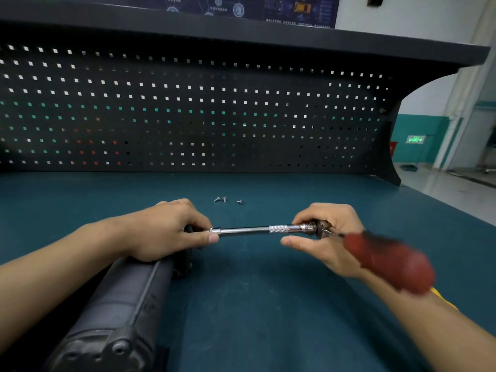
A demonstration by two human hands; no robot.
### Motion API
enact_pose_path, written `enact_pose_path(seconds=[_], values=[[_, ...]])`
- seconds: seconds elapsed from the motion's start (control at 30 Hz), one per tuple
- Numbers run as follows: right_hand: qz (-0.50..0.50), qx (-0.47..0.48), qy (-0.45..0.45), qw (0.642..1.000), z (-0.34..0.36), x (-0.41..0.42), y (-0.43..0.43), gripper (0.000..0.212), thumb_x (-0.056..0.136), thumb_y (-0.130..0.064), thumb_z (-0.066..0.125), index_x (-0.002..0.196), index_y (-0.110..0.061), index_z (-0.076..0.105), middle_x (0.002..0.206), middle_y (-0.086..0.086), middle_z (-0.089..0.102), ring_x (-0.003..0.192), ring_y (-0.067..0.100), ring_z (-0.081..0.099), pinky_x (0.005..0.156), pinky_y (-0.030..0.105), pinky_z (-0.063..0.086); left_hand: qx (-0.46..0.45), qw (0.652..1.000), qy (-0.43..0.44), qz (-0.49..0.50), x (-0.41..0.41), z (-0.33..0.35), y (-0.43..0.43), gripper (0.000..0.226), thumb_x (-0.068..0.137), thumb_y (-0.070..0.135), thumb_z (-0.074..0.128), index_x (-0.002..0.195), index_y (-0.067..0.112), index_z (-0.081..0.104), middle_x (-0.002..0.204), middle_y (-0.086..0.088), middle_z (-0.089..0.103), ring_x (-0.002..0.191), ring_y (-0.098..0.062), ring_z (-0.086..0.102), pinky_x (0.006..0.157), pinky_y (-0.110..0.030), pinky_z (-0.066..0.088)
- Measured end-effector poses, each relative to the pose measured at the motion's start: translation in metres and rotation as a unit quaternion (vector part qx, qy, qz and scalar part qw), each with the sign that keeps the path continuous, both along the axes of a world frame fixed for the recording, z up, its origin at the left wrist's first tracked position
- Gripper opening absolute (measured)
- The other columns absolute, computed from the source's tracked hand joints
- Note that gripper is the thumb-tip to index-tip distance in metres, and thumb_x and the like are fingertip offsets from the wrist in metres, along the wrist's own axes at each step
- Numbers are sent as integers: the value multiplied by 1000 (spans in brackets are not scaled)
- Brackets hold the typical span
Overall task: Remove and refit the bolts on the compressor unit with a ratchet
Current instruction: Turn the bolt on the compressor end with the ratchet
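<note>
The left hand [166, 229] pinches the one ratchet [249, 230] at its socket end on the single compressor unit [120, 304]; the right hand [327, 237] grips its head. Three bolts [225, 200] lie toward the surface's [268, 304] back edge.

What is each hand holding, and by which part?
The left hand pinches the extension bar at its socket end, by the compressor unit. The right hand grips the ratchet at its head, the red handle unheld.

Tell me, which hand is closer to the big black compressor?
Left. The left hand is right over the compressor at its far end, holding one end of the ratchet there; the right hand grips the other end, off to the right.
</note>
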State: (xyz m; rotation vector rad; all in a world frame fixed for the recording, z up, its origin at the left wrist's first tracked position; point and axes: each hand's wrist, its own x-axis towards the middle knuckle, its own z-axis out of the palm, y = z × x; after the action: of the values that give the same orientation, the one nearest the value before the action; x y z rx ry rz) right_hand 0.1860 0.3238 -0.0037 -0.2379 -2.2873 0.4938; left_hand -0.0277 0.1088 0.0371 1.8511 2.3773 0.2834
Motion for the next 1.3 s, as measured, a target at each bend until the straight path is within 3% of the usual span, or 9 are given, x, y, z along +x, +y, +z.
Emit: enact_pose_path(seconds=[0.07,0.17,0.3,0.43,0.53,0.67,0.8,1.03,1.3], values=[[-3,21,17,1000,1,-1,-1,25,63,-27,95,77,-16,77,65,-7,62,59,11,54,59,26,44,9,1000,-8,1,-1,-1,0,60,79,74,38,91,25,70,96,5,68,102,-18,59,97,-39,46],[1,21,13,1000,1,-1,-2,23,64,-27,95,77,-19,78,62,-5,60,58,10,53,58,20,41,19,1000,-15,0,-3,-2,1,45,86,67,47,85,29,70,91,8,69,98,-18,60,92,-38,48],[8,-131,-63,989,2,0,-1,19,70,-42,88,73,-28,76,66,0,67,58,12,56,58,26,43,22,1000,-11,-6,-5,-3,3,30,93,54,57,79,30,69,88,10,71,94,-18,62,88,-38,49],[14,-218,-85,972,6,-1,-4,47,64,-62,77,70,-15,76,54,-1,52,50,10,43,48,21,34,20,1000,-9,-10,-5,-2,4,31,93,53,59,81,28,71,88,9,71,93,-17,62,88,-37,49],[-11,-333,-140,932,10,1,-7,62,57,-71,74,70,-10,76,50,5,46,44,18,40,43,23,34,18,1000,-11,-13,-5,-2,5,25,93,53,60,74,36,66,88,11,71,94,-15,62,89,-36,49],[-39,-454,-179,872,14,-2,-13,74,52,-76,71,77,-7,76,46,4,44,36,15,33,38,21,26,16,1000,-13,-15,-5,-2,4,25,92,54,60,73,39,65,87,12,70,94,-15,62,89,-37,49],[-36,-543,-149,826,14,-4,-11,63,77,-67,66,93,-6,67,45,2,40,33,14,26,40,21,20,17,1000,-15,-17,-5,-2,3,28,92,55,59,76,33,67,86,11,70,94,-16,62,89,-38,49],[-39,-582,-126,803,9,-7,-8,51,88,-62,58,88,-11,56,44,2,38,30,13,24,38,20,19,28,999,-15,-9,-7,-4,3,32,91,57,60,82,29,72,86,9,70,92,-16,63,88,-38,49],[-34,-546,-93,832,8,-8,-10,57,79,-70,63,81,-14,56,44,3,41,33,14,27,36,20,21,28,1000,-14,2,-6,-4,4,30,90,57,61,81,30,71,87,13,69,95,-12,62,90,-36,48]])
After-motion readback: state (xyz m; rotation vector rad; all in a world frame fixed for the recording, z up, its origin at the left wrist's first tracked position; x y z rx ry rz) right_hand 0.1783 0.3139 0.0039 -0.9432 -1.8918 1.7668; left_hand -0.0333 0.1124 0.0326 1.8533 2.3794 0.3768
